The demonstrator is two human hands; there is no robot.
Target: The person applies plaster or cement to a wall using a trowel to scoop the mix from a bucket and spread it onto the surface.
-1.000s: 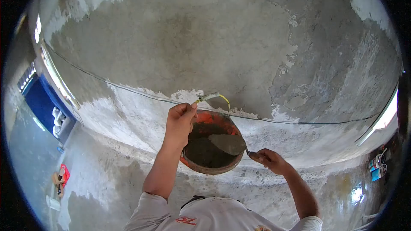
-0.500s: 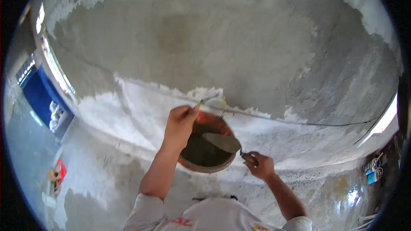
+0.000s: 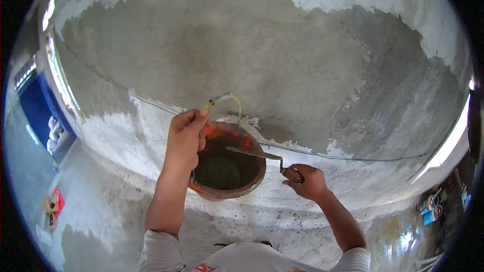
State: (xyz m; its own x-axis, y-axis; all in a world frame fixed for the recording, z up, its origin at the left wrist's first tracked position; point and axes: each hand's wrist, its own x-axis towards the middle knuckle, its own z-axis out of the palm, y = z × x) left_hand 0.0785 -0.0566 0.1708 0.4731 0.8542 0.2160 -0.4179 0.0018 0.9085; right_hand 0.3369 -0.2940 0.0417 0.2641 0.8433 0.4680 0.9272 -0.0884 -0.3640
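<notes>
My left hand point(image 3: 185, 138) pinches the thin yellow-and-grey handle point(image 3: 238, 105) of a reddish bucket point(image 3: 252, 185). The handle arcs from my fingertips down to the bucket's far rim, and my hand hides its near part. Grey wet mortar point(image 3: 222, 171) lies inside the bucket. My right hand point(image 3: 307, 181) is wrapped round the wooden grip of a trowel point(image 3: 254, 152). Its blade, seen nearly edge-on, reaches over the bucket's mouth.
In front stands a wall point(image 3: 201, 45) with a broad grey plastered area and whitish patches. A thin dark cable point(image 3: 348, 158) runs across it. At the left is a blue door point(image 3: 38, 103); cans point(image 3: 429, 216) stand at the lower right.
My left hand and the bucket have shifted left in view. The trowel blade has turned from showing its flat face inside the bucket to nearly edge-on, higher over the mouth.
</notes>
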